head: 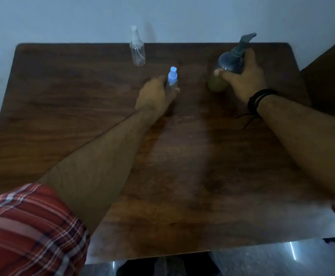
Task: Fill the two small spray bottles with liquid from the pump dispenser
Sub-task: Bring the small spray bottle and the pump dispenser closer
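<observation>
Saw a brown wooden table (83,108) against a pale wall (63,16), all dim and a bit blurry.

Left hand (154,94) near the middle of the table, grip curled round the small spray bottle with the blue cap (172,78), bottle upright on the wood, thumb tip showing at its 3 o'clock side. Could not tell if any liquid sat inside.

Right hand (244,76) out at 3 o'clock from that bottle, well apart from it, grip wrapped round the pump dispenser (230,62), thumb across the front of it. Yellow-green liquid low in the dispenser, grey pump head on top, spout pointing away toward 1 o'clock. Dispenser a little tilted.

Second small spray bottle (137,48), clear with a clear cap, standing alone at 11 o'clock from the blue-capped one, close to the far table edge by the wall. Untouched by either hand, looked empty.

Black cord bands (259,101) round the right wrist, loose ends hanging toward the table. Red checked sleeve (29,230) rolled up on the left arm at 7 o'clock, a bit of the same cloth at the right edge.

Bare wood between both arms, nothing between the dispenser and the blue-capped bottle. Shiny metal (294,250) below the near table edge.
</observation>
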